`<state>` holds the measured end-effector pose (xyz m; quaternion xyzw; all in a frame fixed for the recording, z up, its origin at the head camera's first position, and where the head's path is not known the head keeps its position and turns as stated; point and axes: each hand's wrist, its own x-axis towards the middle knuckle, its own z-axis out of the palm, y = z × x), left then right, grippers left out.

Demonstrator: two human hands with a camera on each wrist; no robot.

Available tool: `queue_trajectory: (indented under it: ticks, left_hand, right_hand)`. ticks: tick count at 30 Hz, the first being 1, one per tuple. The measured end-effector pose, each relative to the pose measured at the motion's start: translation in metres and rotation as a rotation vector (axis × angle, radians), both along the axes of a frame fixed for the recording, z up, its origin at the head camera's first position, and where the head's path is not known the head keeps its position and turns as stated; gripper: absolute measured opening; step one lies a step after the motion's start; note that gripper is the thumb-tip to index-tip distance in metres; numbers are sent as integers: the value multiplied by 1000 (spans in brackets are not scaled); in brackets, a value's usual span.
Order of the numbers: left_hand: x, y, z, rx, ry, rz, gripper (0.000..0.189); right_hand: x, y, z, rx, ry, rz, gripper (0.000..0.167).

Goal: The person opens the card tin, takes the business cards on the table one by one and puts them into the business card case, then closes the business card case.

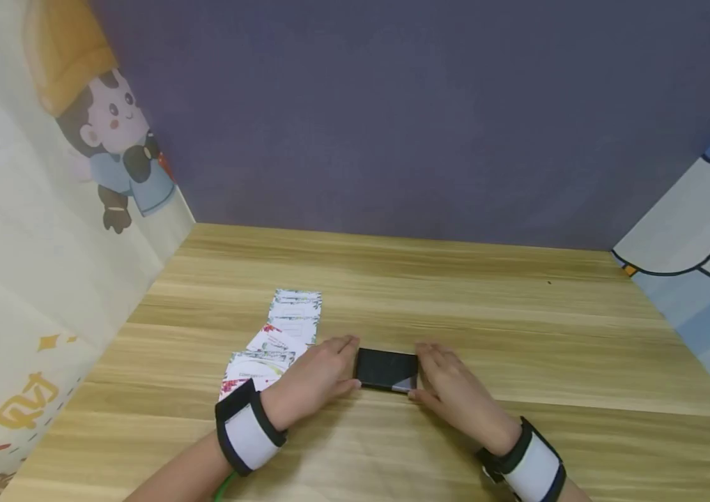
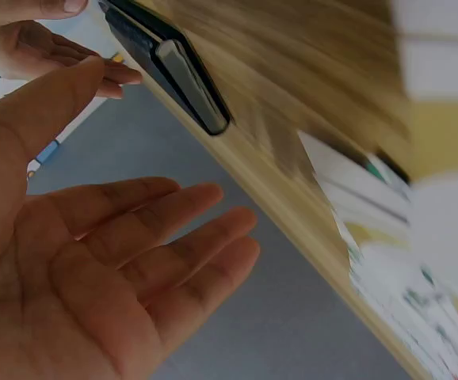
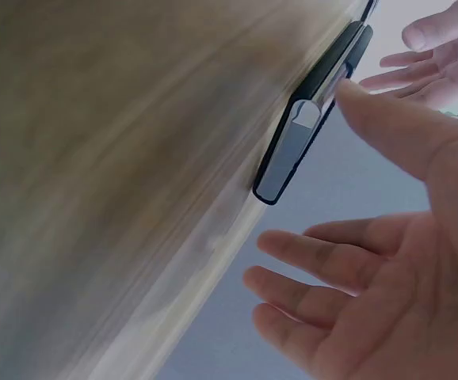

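A flat black card case (image 1: 386, 368) lies on the wooden table between my two hands. Its narrow ends show a pale silvery inside in the left wrist view and the right wrist view. My left hand (image 1: 320, 376) is at the case's left end, fingers extended and thumb apart from them. At the opposite end is my right hand (image 1: 458, 394), held much the same way. Both hands' fingertips are very close to the case; whether they touch it I cannot tell. Several printed white cards (image 1: 295, 328) lie overlapping beside my left hand, which partly hides them.
The wooden table (image 1: 455, 300) meets a dark blue-grey panel (image 1: 392, 118) at the back. A white cloth with cartoon prints (image 1: 47, 244) hangs on the left, and another printed sheet (image 1: 706, 230) stands on the right. Each wrist wears a black and white strap.
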<state>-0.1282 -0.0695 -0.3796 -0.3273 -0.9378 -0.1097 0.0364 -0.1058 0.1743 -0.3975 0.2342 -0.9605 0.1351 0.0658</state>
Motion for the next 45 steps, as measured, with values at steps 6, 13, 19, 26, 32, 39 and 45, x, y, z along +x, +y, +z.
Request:
queue_trajectory:
  ticks: [6,13,19,26,32,39,45]
  left_hand:
    - [-4,9,-2,-24,-42,-52,67]
    - [-7,16,-5,-73,-68,-70,68]
    - [-8,21,-5,-85,-81,-71,60]
    - [-7,21,-6,-123,-38,-87,57]
    - [-9,22,-8,-212,68,-133,54]
    - [-12,24,-9,-336,199,-174,51]
    - [-13,24,-9,-327,205,-178,47]
  right_hand:
    - [-2,-1,0,12,-18,18,68]
    - [-3,-3,2,14,-111,4,63]
    - [-4,-4,3,-7,-159,-4,62]
    - [-5,-6,4,-37,-170,3,63]
    - [-5,-7,4,-44,-145,21,63]
    - [-5,-9,6,-39,-145,12,63]
    - [-6,-9,7,-47,-163,10,63]
